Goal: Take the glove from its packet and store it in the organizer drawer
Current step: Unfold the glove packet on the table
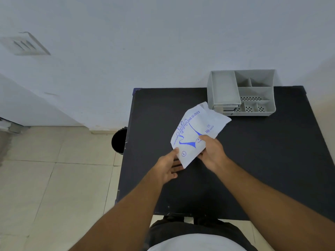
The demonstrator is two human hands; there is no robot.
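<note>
Two hands: right hand grips one packet; left hand open beneath.

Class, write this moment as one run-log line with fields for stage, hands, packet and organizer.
stage: packet in hand | right hand: pinching glove packet | left hand: open, touching packet's near edge | organizer: far right of table

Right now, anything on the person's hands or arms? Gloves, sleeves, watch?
Nothing worn: left hand and right hand are bare, no gloves, and no rings visible on the fingers. Both forearms are uncovered as far as the frame shows, with no sleeves, watch or bands.
</note>
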